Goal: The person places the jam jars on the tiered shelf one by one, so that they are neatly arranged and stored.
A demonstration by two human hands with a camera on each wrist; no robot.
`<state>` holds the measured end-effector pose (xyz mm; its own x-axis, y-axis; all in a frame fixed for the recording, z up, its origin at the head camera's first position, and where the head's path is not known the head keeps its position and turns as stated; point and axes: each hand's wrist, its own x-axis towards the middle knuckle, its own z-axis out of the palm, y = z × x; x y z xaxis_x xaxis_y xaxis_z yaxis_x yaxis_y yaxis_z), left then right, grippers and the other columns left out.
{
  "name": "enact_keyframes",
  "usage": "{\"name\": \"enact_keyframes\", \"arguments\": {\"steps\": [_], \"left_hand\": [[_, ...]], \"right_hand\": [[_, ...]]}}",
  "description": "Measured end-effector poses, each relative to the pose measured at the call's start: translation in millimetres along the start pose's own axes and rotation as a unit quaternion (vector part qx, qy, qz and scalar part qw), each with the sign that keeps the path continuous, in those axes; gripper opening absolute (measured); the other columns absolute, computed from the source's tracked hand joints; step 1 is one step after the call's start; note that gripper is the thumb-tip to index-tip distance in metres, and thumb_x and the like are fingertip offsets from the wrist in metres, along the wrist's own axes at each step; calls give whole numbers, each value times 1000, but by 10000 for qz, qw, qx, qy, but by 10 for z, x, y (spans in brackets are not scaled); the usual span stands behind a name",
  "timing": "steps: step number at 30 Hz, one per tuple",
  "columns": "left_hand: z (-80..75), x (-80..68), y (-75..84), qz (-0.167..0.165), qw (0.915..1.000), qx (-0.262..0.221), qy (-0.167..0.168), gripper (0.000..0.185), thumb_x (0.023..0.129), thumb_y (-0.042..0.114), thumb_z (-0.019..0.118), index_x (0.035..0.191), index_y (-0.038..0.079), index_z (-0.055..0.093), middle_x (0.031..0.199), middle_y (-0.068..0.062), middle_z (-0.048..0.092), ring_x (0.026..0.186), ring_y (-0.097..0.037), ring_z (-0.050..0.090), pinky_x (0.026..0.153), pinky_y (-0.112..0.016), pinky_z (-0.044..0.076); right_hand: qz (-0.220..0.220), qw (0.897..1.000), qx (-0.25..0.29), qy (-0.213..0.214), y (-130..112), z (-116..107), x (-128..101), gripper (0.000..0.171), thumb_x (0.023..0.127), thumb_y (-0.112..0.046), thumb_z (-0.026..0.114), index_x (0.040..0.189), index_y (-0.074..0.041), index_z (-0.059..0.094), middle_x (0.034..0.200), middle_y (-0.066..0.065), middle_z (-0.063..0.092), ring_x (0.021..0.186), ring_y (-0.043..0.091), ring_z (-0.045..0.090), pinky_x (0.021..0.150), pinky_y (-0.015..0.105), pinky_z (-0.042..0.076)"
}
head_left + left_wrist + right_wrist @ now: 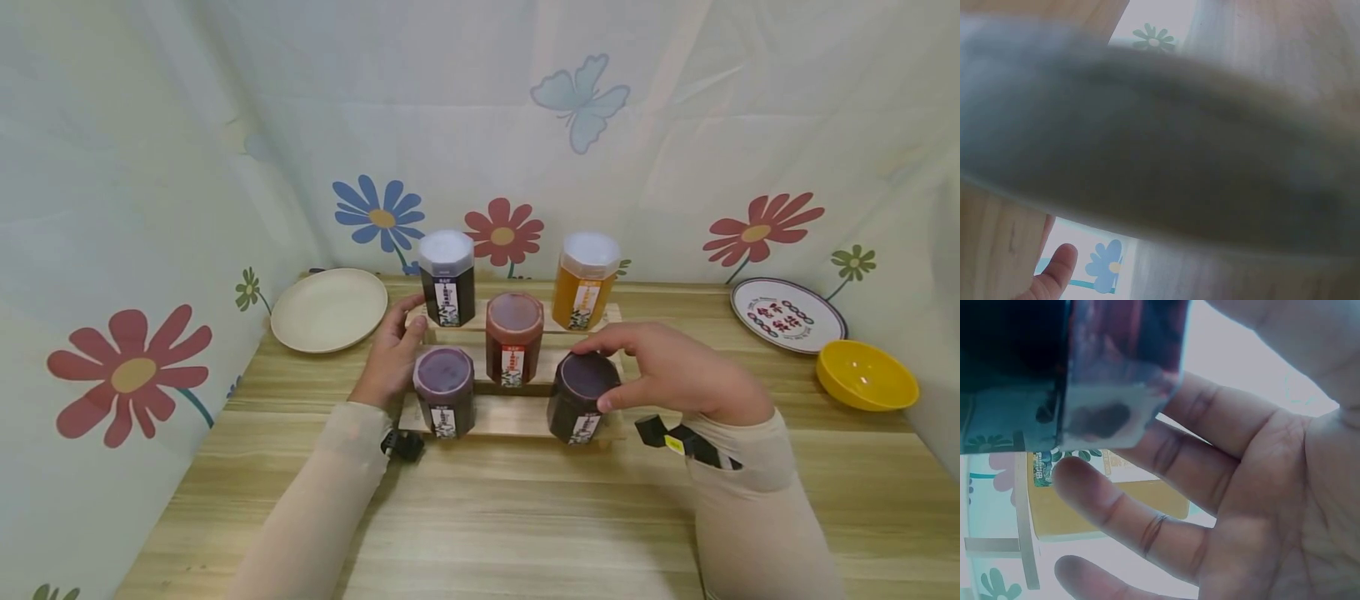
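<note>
A stepped wooden rack (517,414) bears several faceted jars. My right hand (686,375) grips the dark jar (587,392) at the front right, thumb and index finger spread across its lid; in the right wrist view the other fingers fan out below this jar (1116,381). At the rack's left end, my left hand (390,358) holds its side, thumb in front. A purple-lidded jar (446,392) stands at the front left, a red jar (514,342) in the middle. Two white-lidded jars, one dark (448,283) and one amber (587,283), stand on the top step.
On the left of the wood-grain table (525,517) lies a cream plate (328,310). At the right are a white patterned plate (787,315) and a yellow bowl (867,375). Flower-printed cloth (465,142) hangs behind. A dark blurred shape (1147,162) covers much of the left wrist view.
</note>
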<state>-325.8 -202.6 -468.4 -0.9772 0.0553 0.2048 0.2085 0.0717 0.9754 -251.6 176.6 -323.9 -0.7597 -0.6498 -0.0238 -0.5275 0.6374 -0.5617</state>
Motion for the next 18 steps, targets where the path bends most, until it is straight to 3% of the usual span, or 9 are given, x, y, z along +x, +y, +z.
{"name": "enact_keyframes", "arguments": {"steps": [18], "left_hand": [[3,-13,19,-153,9999,44,21,45,113,26,50,156,14,46,164,-6,43,145,-24,41,123,-47,28]], "right_hand": [[-34,10000,-14,-41,1,-6,-1,58,84,-22,91,137,-14,69,135,5,69,122,27,63,103,53,51]]}}
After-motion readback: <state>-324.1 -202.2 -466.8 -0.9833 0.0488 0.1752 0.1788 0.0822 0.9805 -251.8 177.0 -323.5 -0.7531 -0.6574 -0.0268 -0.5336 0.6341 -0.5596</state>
